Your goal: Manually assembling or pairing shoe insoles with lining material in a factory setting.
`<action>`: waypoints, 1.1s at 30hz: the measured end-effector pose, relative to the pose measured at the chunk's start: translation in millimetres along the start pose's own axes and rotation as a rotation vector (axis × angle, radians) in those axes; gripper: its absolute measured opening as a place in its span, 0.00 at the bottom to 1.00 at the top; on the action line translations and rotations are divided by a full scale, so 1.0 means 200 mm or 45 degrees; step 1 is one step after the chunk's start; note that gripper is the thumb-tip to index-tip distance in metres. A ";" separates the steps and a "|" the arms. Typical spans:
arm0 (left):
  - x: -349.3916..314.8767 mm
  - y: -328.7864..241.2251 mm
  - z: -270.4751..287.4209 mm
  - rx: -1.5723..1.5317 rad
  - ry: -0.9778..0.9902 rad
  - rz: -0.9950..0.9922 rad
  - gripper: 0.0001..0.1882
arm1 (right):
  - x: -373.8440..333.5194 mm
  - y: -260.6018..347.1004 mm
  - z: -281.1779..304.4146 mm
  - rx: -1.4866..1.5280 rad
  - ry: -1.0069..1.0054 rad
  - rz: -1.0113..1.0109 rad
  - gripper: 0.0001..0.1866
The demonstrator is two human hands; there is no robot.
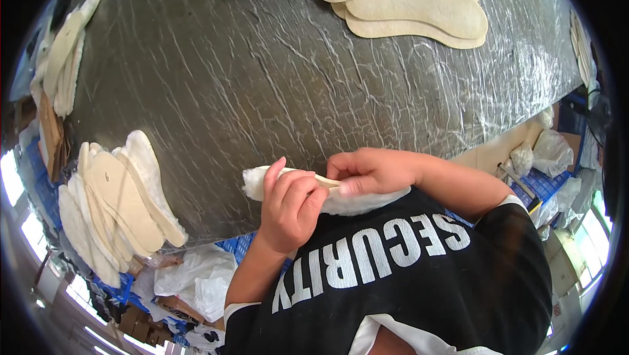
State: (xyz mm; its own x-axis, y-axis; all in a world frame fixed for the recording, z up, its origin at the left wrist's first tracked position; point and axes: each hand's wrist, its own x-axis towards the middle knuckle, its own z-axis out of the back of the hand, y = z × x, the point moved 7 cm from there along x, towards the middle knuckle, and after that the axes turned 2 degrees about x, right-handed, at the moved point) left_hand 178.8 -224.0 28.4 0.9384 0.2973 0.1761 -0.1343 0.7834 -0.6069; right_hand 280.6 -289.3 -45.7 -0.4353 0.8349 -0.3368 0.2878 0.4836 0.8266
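Close to my body, at the table's near edge, I hold a fleece-lined insole point(360, 205). Its underside is white and fluffy, and a cream edge shows along the top. My left hand point(290, 205) is closed round its left part, with the fluffy tip sticking out past the fingers. Thumb and fingers of my right hand point(372, 170) pinch the cream edge near the middle. The palms and fingers hide part of the insole.
The dark table point(216, 86) is covered in wrinkled clear film. Cream insole pieces point(419, 11) lie overlapped at the far side. A pile of fleece insoles point(121, 201) sits at the left edge, with another pile point(64, 60) farther back. Plastic bags point(196, 283) lie below the table.
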 end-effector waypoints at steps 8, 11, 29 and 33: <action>-0.05 -0.06 0.04 0.003 -0.059 -0.092 0.08 | -0.06 0.08 -0.14 -0.404 0.162 -0.227 0.30; -0.07 -0.07 0.05 0.010 -0.061 -0.096 0.09 | -0.06 0.09 -0.16 -0.486 0.172 -0.247 0.28; -0.04 -0.02 0.17 0.116 0.025 0.098 0.13 | -0.11 0.14 -0.18 -0.779 0.091 -0.266 0.29; -0.05 -0.02 0.17 0.133 0.018 0.053 0.09 | -0.11 0.11 -0.17 -0.743 0.016 -0.242 0.33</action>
State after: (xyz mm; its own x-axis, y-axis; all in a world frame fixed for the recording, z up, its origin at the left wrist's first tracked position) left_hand 159.3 -212.5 55.5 0.9356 0.3238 0.1407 -0.2053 0.8232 -0.5294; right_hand 267.1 -306.8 -3.9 -0.4445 0.7431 -0.5002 -0.3092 0.3968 0.8643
